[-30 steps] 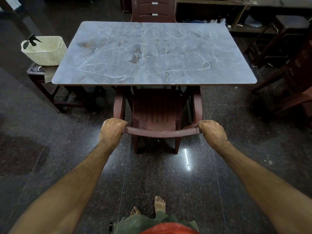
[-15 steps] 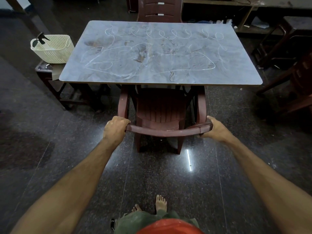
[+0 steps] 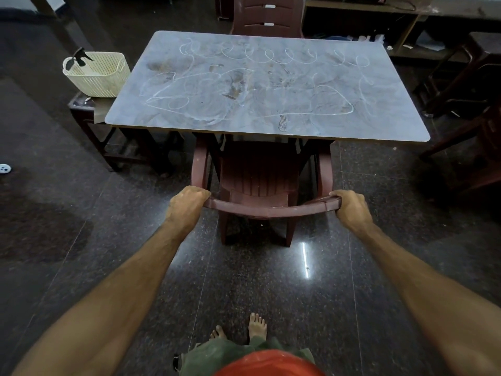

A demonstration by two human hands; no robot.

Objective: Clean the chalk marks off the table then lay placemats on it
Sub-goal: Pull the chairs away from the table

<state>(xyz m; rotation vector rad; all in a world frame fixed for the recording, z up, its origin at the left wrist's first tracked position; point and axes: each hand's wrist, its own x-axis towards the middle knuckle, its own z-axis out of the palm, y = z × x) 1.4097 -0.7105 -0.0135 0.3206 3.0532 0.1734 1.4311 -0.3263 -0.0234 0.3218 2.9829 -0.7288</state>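
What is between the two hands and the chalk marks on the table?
In the head view, the brown plastic chair that both hands grip stands between the left hand, the right hand and the chalk marks on the table.

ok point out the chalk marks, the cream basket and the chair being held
chalk marks (image 3: 320, 113): head view, long line near the front edge
cream basket (image 3: 101, 78): head view, front wall
chair (image 3: 271, 210): head view, top rail

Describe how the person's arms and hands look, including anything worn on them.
Both arms are bare from the frame's edge to the wrist: no sleeves show. The left hand and right hand are bare too, with no gloves, and no rings, watch or bands can be seen. The forearms are lean, with fine hair showing. No markings are visible on either arm in this dim light.
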